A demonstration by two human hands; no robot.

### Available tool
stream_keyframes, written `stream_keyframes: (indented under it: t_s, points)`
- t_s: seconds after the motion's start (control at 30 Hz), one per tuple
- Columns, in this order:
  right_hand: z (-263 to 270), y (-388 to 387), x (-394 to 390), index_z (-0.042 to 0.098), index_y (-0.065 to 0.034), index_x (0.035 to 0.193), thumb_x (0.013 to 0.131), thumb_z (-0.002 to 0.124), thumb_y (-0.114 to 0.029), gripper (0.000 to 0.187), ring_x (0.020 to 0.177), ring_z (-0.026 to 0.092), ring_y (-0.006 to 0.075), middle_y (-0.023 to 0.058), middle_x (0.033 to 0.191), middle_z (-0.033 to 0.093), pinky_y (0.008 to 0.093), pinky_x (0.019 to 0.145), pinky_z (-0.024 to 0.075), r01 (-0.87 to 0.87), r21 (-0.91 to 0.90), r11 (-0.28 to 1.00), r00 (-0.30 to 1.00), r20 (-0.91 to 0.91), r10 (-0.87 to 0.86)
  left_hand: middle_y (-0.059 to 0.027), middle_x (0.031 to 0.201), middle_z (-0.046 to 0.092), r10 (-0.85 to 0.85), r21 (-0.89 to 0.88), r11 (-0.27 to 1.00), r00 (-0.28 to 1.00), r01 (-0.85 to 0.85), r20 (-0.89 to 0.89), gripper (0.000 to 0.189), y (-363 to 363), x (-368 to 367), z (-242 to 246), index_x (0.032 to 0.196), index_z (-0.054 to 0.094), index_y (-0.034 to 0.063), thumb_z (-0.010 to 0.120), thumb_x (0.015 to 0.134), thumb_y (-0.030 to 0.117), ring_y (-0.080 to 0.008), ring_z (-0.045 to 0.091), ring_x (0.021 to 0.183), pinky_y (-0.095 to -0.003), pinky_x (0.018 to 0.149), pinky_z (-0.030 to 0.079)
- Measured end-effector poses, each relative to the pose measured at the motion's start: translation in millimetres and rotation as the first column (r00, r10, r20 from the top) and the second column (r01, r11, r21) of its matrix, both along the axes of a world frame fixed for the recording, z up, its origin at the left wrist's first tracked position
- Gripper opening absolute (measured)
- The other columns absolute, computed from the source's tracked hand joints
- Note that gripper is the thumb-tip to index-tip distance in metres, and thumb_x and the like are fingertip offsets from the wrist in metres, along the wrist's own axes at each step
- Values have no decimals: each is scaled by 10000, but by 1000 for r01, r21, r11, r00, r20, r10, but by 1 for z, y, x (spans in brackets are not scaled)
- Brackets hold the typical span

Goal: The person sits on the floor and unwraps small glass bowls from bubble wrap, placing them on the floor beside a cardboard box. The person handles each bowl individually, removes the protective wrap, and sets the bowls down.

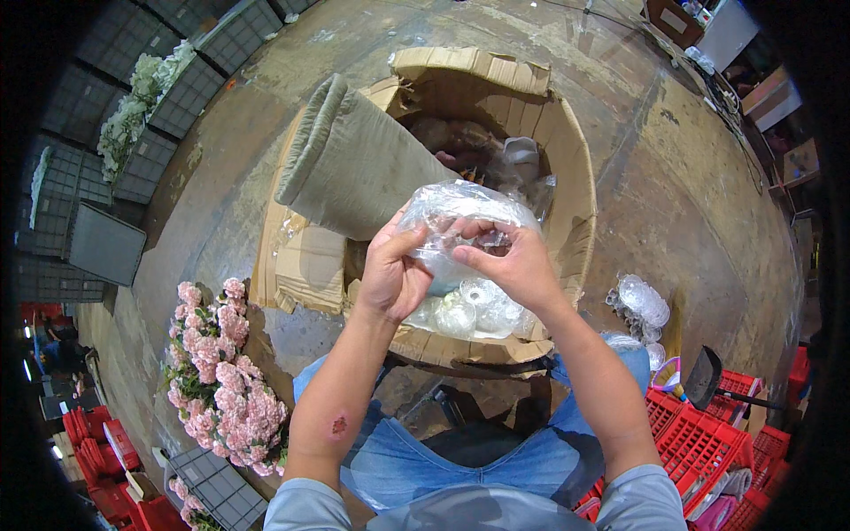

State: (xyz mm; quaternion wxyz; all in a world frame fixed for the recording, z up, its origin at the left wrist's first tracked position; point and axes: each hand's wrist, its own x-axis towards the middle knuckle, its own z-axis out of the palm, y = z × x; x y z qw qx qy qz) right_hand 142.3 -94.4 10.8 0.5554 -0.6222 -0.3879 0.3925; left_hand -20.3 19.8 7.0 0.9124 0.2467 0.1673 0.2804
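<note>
A crinkled clear plastic bag (465, 196) is held over a large open cardboard box (574, 166) in front of me. My left hand (397, 265) grips the bag's left side, thumb on top. At its right side, the curled fingers of my right hand (514, 259) pinch the plastic, with the thumb pointing left. What the bag contains is hard to make out. Just below my hands, several clear glass-like pieces (481, 302) lie at the box's near side. A grey-green cushion-like roll (358, 152) leans out over the left wall. Deeper in the box are plastic-wrapped items (458, 136) and a whitish container (521, 152).
Pink artificial flowers (229, 385) stand on the floor at left. Grey crates (186, 93) line the upper left, some with white flowers (149, 79). On the right are clear stacked pieces (641, 302), red plastic baskets (697, 445) and a black dustpan (704, 378). Cables (724, 99) run along the upper right.
</note>
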Motion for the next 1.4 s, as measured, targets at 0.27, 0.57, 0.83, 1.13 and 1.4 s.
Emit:
stream_keyframes:
  t_s: [0.27, 0.57, 0.83, 1.13, 1.4]
  points:
    - [-3, 2, -8, 753, -7, 949, 869, 857, -139, 186, 834, 684, 118, 57, 929, 729, 290, 760, 571, 81, 61, 995, 992, 95, -87, -246, 1440, 583, 53, 37, 998, 999, -53, 4, 613, -4, 6, 2, 1571, 332, -45, 588, 1017, 8, -357, 624, 1322, -495, 1158, 509]
    - [5, 0, -3, 760, -22, 967, 864, 823, -84, 136, 786, 680, 158, 77, 939, 687, 290, 716, 561, 56, 155, 986, 935, 339, -107, -262, 1462, 572, 71, 11, 997, 995, -72, 69, 618, 1, 4, 3, 1576, 327, -42, 558, 1003, -32, -398, 610, 1342, -523, 1155, 510]
    - [6, -2, -1, 789, -55, 1023, 880, 813, -63, 145, 836, 613, 134, 35, 928, 662, 285, 716, 471, -36, 214, 976, 937, 348, -41, -273, 1487, 545, 79, -10, 997, 992, -79, 97, 630, 2, 2, 6, 1577, 309, -48, 547, 994, -57, -403, 593, 1360, -527, 1189, 483]
    - [3, 0, 1, 789, -53, 1030, 881, 819, -43, 153, 842, 597, 114, 16, 942, 660, 267, 704, 448, -77, 260, 963, 948, 317, -10, -262, 1477, 552, 66, -6, 998, 991, -65, 118, 583, 3, 2, 9, 1557, 333, -53, 508, 1002, -72, -394, 591, 1363, -521, 1202, 475]
    - [6, -2, 0, 754, -46, 984, 892, 806, -90, 114, 842, 582, 100, 14, 955, 668, 262, 695, 441, -39, 187, 982, 954, 299, -18, -254, 1471, 561, 84, 27, 996, 988, -88, 129, 598, 1, 4, 14, 1561, 333, -40, 506, 991, -86, -384, 599, 1356, -521, 1195, 484]
